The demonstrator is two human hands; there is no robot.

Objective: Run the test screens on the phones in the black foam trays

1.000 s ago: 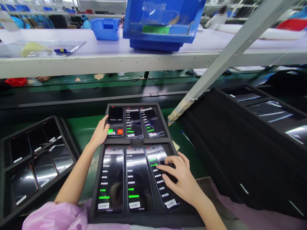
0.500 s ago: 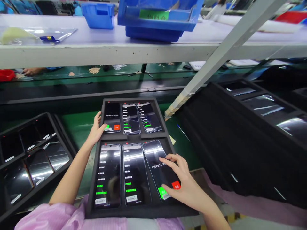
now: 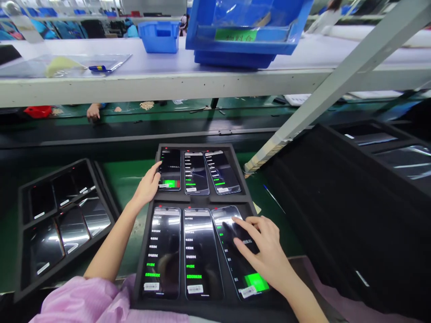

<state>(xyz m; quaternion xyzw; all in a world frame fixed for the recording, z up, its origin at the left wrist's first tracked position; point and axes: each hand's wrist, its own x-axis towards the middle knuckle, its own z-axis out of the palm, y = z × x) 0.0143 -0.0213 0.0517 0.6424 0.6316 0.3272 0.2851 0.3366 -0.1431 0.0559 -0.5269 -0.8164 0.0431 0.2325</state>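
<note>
A black foam tray (image 3: pixel 198 200) in front of me carries two rows of phones, several with lit test lists in Chinese. My left hand (image 3: pixel 147 185) is at the tray's left edge, fingers extended and fingertips beside the upper-left phone (image 3: pixel 170 168), which shows a green block and a red strip. Over the lower-right phone (image 3: pixel 232 258), my right hand (image 3: pixel 266 246) hovers or lightly touches with fingers spread; I cannot tell which. That phone lies tilted and shows a bright green block. The lower-left phone (image 3: pixel 163 251) and lower-middle phone (image 3: pixel 198 242) lie straight beside it.
Another phone tray (image 3: pixel 25 242) lies at left, its screens dark. Stacked black trays (image 3: pixel 323 193) rise at right. A slanted metal post (image 3: pixel 323 98) stands close behind my tray. Blue bins (image 3: pixel 160 38) sit on the shelf above. Another person's hand (image 3: pixel 94 112) is across the bench.
The view has shifted, so everything sits further right and lower. On the upper-left and lower-right phones the prompt is fading and the red button has mostly gone. My left thumb has moved off the screen.
</note>
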